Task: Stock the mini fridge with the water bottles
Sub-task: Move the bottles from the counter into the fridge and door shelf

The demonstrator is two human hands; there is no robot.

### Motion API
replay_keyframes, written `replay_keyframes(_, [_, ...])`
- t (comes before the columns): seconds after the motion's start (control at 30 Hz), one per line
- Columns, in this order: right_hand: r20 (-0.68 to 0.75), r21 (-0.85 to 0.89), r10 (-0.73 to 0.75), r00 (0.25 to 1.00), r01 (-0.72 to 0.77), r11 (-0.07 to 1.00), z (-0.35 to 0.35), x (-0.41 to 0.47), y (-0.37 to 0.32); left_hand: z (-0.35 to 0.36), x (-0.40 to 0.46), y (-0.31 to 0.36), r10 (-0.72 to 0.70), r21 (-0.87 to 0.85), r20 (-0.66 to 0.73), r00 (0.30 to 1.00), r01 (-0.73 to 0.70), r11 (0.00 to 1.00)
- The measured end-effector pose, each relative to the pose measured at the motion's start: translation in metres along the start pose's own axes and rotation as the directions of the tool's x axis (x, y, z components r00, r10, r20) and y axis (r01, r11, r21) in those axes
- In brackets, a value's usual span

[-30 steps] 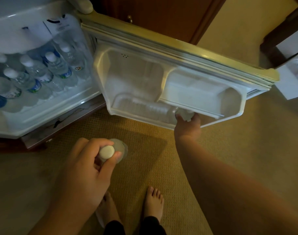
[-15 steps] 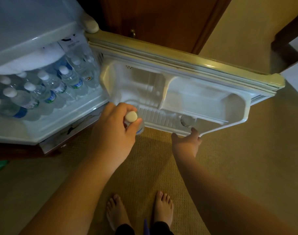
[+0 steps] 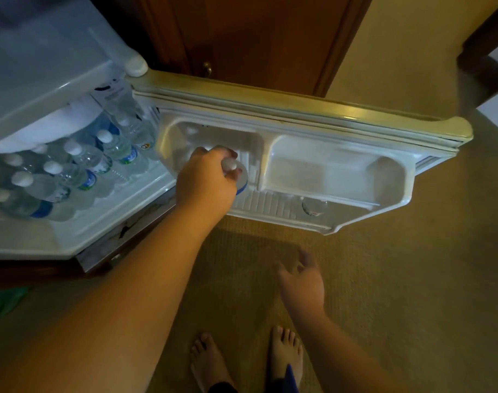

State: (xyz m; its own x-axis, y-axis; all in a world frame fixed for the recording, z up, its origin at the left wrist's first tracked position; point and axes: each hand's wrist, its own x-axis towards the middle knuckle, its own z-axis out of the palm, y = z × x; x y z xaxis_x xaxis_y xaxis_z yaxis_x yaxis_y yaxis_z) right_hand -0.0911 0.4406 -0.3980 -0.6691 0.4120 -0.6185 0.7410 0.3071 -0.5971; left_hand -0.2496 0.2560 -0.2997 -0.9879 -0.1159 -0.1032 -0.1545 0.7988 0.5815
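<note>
The white mini fridge (image 3: 43, 89) stands open at the left, its shelf packed with several white-capped water bottles (image 3: 80, 165). Its door (image 3: 298, 117) swings out to the right, inner racks facing me. My left hand (image 3: 208, 185) grips a water bottle (image 3: 240, 180) by the neck and white cap, holding it over the left end of the door's lower rack (image 3: 270, 202). Another bottle (image 3: 313, 207) stands in that rack further right. My right hand (image 3: 301, 279) hangs free over the carpet below the door, fingers relaxed, holding nothing.
A brown wooden cabinet door (image 3: 256, 38) with a small knob stands behind the fridge door. Beige carpet (image 3: 412, 279) covers the floor, with my bare feet (image 3: 242, 361) at the bottom. Something green (image 3: 4, 302) lies at the left edge. Dark furniture (image 3: 488, 52) stands at the top right.
My left hand carried the bottle up from above the carpet into the door's lower rack. My right hand let go of the bottle in the rack and dropped back towards me.
</note>
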Motion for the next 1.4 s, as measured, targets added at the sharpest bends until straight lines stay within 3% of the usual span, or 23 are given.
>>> replay_keyframes(0.33, [-0.015,-0.029,-0.005,1.0,0.005,1.0,-0.015,0.003,0.01,0.035,0.032,-0.01,-0.09,0.255,0.263,0.961,0.021,0.967])
replay_keyframes(0.57, [0.005,-0.125,-0.1,0.995,0.099,0.987,-0.023,0.01,-0.003,0.058,0.018,-0.029,-0.061,0.117,0.259,0.964,0.031,0.993])
replay_keyframes(0.77, [0.028,-0.228,-0.23,0.973,0.23,0.946,-0.02,0.01,-0.01,0.062,0.016,-0.028,-0.155,0.026,0.253,0.955,0.154,0.988])
replay_keyframes(0.97, [0.121,-0.44,-0.282,0.952,0.306,0.844,-0.024,0.008,-0.014,0.07,0.003,-0.038,-0.145,-0.099,0.288,0.947,0.18,0.979])
replay_keyframes(1.17, [0.16,-0.637,-0.331,0.93,0.354,0.685,-0.034,0.007,-0.008,0.085,-0.006,-0.02,-0.09,-0.096,0.271,0.958,0.12,0.988])
replay_keyframes(1.4, [0.189,-0.676,-0.308,0.932,0.351,0.648,-0.046,0.007,0.005,0.113,-0.011,0.007,-0.183,-0.049,0.308,0.934,0.208,0.977])
